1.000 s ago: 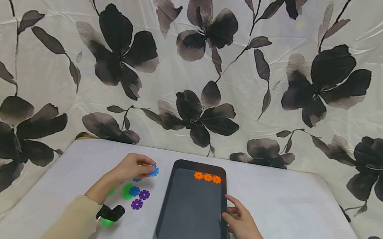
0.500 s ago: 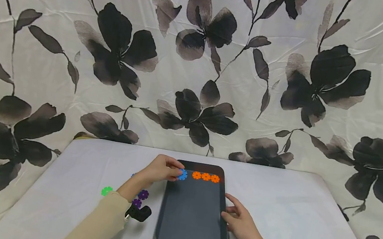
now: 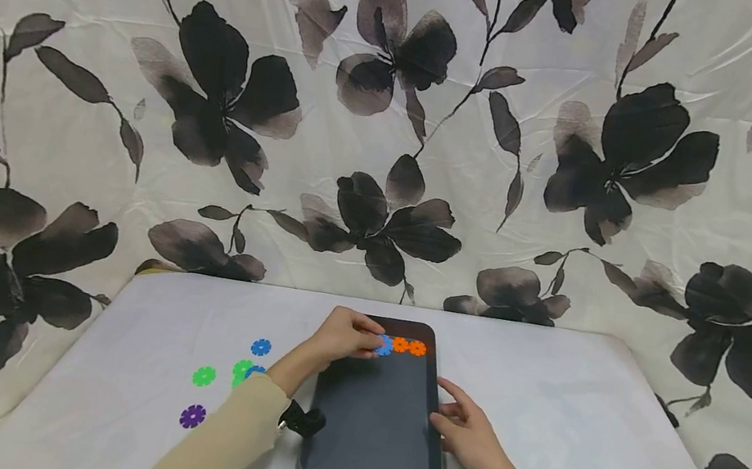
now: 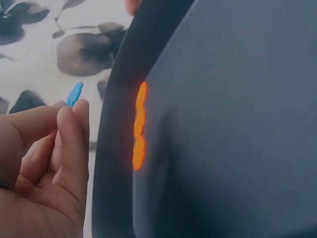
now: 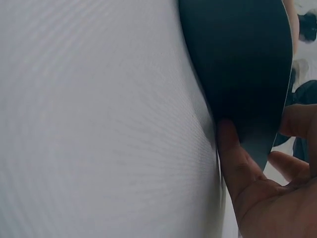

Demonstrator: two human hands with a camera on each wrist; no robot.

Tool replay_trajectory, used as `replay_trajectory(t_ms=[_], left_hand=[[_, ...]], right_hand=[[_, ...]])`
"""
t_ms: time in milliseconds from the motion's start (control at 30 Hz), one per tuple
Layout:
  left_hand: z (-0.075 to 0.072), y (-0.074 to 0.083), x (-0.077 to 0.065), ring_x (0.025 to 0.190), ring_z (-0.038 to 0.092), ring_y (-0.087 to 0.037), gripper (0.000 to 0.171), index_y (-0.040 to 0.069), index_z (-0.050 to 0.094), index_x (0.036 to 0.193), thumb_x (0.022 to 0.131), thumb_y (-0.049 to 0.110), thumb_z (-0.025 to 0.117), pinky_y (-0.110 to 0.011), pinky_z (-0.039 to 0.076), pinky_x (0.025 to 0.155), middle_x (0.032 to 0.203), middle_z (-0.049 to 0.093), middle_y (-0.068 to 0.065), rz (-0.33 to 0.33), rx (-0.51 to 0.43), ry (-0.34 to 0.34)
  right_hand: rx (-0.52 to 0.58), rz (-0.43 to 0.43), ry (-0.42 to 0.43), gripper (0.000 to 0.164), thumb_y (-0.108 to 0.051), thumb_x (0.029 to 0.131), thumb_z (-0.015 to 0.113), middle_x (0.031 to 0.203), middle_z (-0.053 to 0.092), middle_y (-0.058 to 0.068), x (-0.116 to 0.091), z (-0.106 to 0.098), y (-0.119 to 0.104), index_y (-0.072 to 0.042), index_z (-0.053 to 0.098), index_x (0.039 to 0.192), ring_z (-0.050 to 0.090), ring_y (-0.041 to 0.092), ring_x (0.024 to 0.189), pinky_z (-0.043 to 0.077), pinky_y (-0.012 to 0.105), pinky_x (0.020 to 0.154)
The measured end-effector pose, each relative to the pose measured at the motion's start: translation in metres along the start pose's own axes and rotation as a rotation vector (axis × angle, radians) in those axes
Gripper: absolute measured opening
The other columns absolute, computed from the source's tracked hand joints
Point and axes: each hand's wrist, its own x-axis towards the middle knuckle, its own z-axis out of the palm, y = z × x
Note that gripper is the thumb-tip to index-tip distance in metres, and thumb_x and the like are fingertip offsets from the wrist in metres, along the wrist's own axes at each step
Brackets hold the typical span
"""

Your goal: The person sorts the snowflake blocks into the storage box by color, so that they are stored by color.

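My left hand (image 3: pixel 342 338) pinches a blue notched plastic disc (image 3: pixel 386 345) between thumb and fingers over the far end of a dark grey tray (image 3: pixel 380 434). In the left wrist view the blue disc stands edge-on at the fingertips. A row of three orange discs (image 4: pixel 140 124) lies along the tray's far end; in the head view the blue disc and hand hide the leftmost one. At the tray's right side, my right hand (image 3: pixel 473 433) holds the wall, with the thumb (image 5: pixel 235 153) against its outer face and other fingertips at the rim.
Left of the tray, a blue disc (image 3: pixel 261 347), green discs (image 3: pixel 204 377) and a purple disc (image 3: pixel 192 416) lie on the white table (image 3: pixel 581 435). My left sleeve (image 3: pixel 231 430) partly covers another blue disc (image 3: pixel 255 369). A floral cloth (image 3: pixel 397 105) hangs behind the table.
My left hand has carried the blue disc rightward from the table to above the tray's far end, near the orange row. My right hand stays at the tray's right side.
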Motion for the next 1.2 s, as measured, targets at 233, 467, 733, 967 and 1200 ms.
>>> replay_trajectory(t_ms=[233,467,733,967,1200], left_hand=[[0.014,-0.003,0.005,0.068,0.070,-0.019,0.021,-0.007,0.070,0.106,0.087,0.003,0.071,-0.030,0.057,0.066,0.090,0.070,-0.013,-0.031,-0.019,0.000],[0.029,-0.005,0.011,0.074,0.071,-0.024,0.019,-0.007,0.071,0.105,0.086,-0.002,0.070,-0.032,0.057,0.069,0.093,0.068,-0.015,-0.041,-0.034,-0.011],[0.040,-0.013,0.018,0.074,0.071,-0.023,0.020,-0.009,0.069,0.105,0.085,-0.008,0.069,-0.031,0.057,0.067,0.096,0.065,-0.017,-0.070,-0.050,0.013],[0.048,-0.018,0.021,0.075,0.071,-0.026,0.021,-0.011,0.068,0.105,0.084,-0.010,0.068,-0.032,0.057,0.068,0.097,0.064,-0.018,-0.077,-0.057,0.028],[0.056,-0.018,0.025,0.075,0.071,-0.024,0.023,-0.012,0.068,0.104,0.082,-0.013,0.068,-0.031,0.057,0.066,0.098,0.063,-0.019,-0.084,-0.064,0.019]], right_hand=[[0.003,-0.031,-0.022,0.057,-0.008,0.095,0.061,0.106,0.055,0.015,0.002,0.002,0.002,-0.007,0.039,0.148,0.061,0.023,0.085,0.056,0.038,0.068],[0.005,-0.041,-0.016,0.056,-0.003,0.095,0.059,0.104,0.055,0.016,0.002,0.002,0.003,-0.001,0.037,0.147,0.061,0.026,0.086,0.056,0.040,0.068],[0.017,-0.026,-0.032,0.057,-0.008,0.096,0.060,0.107,0.053,0.016,0.002,0.001,0.001,-0.006,0.037,0.148,0.061,0.024,0.086,0.056,0.039,0.068],[0.014,-0.022,-0.036,0.057,-0.007,0.096,0.059,0.107,0.053,0.016,0.000,-0.001,0.001,-0.005,0.036,0.148,0.060,0.024,0.086,0.056,0.039,0.068],[0.034,-0.015,-0.035,0.057,-0.003,0.095,0.057,0.105,0.052,0.017,0.002,-0.002,0.002,-0.002,0.036,0.148,0.060,0.026,0.087,0.056,0.041,0.069]])
